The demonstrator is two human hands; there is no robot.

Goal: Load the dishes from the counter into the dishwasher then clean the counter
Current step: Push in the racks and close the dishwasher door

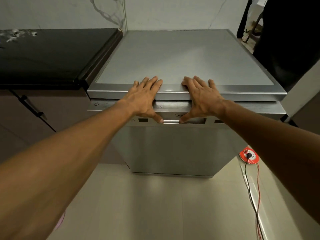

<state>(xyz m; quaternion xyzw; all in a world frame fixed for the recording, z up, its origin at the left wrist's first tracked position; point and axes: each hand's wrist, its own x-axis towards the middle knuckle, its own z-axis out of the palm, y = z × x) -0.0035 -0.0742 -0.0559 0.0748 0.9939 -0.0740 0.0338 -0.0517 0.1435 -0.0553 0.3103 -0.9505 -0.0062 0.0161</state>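
A silver freestanding dishwasher point(173, 149) stands in front of me with its door closed. My left hand point(143, 97) and my right hand point(202, 97) lie side by side on its front top edge. The fingers of both are spread flat on the grey top panel point(181, 54). Both thumbs reach down and touch the bar of the door handle point(171, 121) in its recess. Neither hand holds any object. The black counter point(52, 56) lies to the left, with no dishes on the part I can see.
White smears point(15, 34) mark the counter's far left corner. Below the counter is a brown cabinet with a black handle point(31, 106). A red round socket reel point(248, 155) sits on the tiled floor at the right, trailing cables point(251, 191). A large black object point(290, 40) stands at the right.
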